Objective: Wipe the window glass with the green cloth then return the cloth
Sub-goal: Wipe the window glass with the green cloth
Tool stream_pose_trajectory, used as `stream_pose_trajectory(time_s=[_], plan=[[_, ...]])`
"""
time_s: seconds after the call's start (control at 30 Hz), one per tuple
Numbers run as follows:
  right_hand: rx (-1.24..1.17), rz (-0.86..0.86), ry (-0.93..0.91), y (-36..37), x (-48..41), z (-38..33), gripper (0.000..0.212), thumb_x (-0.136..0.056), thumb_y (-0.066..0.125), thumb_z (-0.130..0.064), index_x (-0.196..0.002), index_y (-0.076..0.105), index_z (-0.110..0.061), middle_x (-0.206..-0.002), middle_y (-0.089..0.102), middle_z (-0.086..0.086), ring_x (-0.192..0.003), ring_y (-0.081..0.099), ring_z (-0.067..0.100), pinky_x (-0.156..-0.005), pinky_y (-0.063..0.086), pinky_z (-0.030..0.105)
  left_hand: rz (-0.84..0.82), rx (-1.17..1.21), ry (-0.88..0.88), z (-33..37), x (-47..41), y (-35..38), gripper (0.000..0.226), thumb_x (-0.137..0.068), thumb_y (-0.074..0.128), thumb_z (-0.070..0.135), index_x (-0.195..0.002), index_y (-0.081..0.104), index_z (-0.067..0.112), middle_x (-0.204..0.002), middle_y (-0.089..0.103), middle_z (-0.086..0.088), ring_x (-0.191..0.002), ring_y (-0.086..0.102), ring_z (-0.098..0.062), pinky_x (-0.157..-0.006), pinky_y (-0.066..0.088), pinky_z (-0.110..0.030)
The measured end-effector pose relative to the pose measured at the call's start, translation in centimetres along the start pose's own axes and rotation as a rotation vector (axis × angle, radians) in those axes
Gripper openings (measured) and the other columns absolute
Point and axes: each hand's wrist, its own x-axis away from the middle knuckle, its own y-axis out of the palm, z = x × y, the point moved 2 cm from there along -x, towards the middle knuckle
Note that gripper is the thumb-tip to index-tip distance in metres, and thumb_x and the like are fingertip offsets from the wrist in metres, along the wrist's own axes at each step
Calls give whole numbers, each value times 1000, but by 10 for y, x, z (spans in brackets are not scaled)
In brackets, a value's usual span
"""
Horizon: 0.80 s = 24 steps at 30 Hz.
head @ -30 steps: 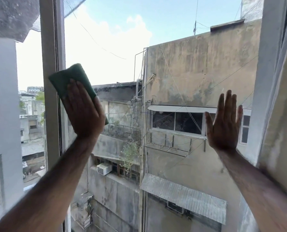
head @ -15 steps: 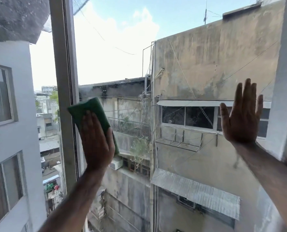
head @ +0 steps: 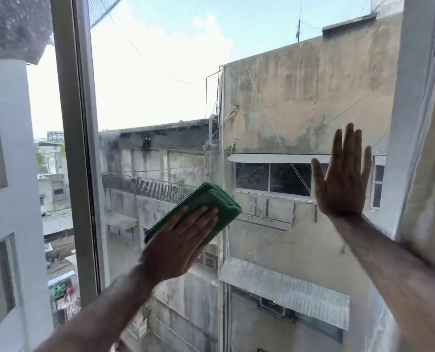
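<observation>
Beyond the clear window glass [head: 160, 102] stood stained concrete buildings [head: 300, 92] under a bright sky. The left hand [head: 179, 240] lay flat, fingers together, pressing the folded green fuzzy cloth [head: 212, 203] on the pane's middle; its long axis rose toward upper right, its lower part hidden under the palm. The right hand [head: 343, 179] was spread flat on the glass near the pale frame [head: 412, 97], holding nothing.
</observation>
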Motion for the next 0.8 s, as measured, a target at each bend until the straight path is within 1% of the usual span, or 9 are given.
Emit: stream_pose_trajectory(time_s=[0.07,0.23,0.37,0.4,0.47,0.53,0.6,0.73,0.8], plan=[[-8,-6,1,-1,0,-2,74,-115,24,-53,-172,11,-8,-182,10,15,-170,8,29,-137,12,57,-6,-42,-22,-35,21,-3,68,-108,44,41,-162,26,3,-172,24,-20,-160,22,-35,-126,30,-58],[-6,-3,-3,-3,2,-5,73,-115,26,-50,-171,14,-5,-181,12,17,-169,11,32,-136,13,57,200,85,-695,-116,-49,-29,65,-109,41,30,-162,21,-3,-171,22,-24,-160,19,-37,-129,23,-59],[-12,3,-6,-2,0,-3,73,-115,26,-50,-171,16,-5,-181,13,18,-169,12,33,-136,14,57,331,131,-1063,-95,-129,-44,60,-111,30,30,-163,23,1,-172,24,-17,-161,21,-32,-131,19,-54],[-13,6,-7,-2,0,-3,73,-115,27,-50,-171,16,-5,-181,14,18,-169,12,33,-136,14,57,353,142,-1035,-79,-141,-44,59,-111,32,30,-162,25,1,-171,26,-16,-161,22,-31,-131,19,-54],[-18,7,-9,-1,0,-3,72,-115,27,-49,-171,16,-5,-181,14,18,-169,12,33,-137,13,57,345,151,-767,-35,-148,-31,60,-109,37,30,-162,28,4,-171,28,-15,-161,21,-30,-131,18,-55],[-17,-4,-8,-1,-1,-2,73,-115,26,-50,-171,16,-5,-181,14,18,-169,12,33,-136,13,58,264,145,-434,10,-122,-17,62,-107,44,31,-162,28,7,-171,27,-14,-161,20,-30,-131,19,-56],[-19,-11,-5,-2,-1,-2,73,-115,25,-50,-171,16,-5,-181,14,18,-169,12,33,-136,13,57,135,90,-244,28,-70,-3,66,-107,44,36,-164,24,8,-173,23,-13,-162,18,-30,-130,19,-57],[-19,-11,-10,-1,2,-3,73,-115,24,-51,-171,15,-6,-181,13,17,-169,12,32,-137,13,57,6,32,-150,-4,11,2,65,-107,40,40,-163,26,9,-170,30,-14,-161,22,-31,-126,28,-59],[-23,-8,-9,-1,3,-4,73,-115,24,-52,-171,15,-5,-181,13,17,-169,11,32,-137,13,57,50,51,-288,-39,0,-7,65,-106,44,36,-161,30,5,-168,33,-18,-159,27,-34,-125,30,-61]])
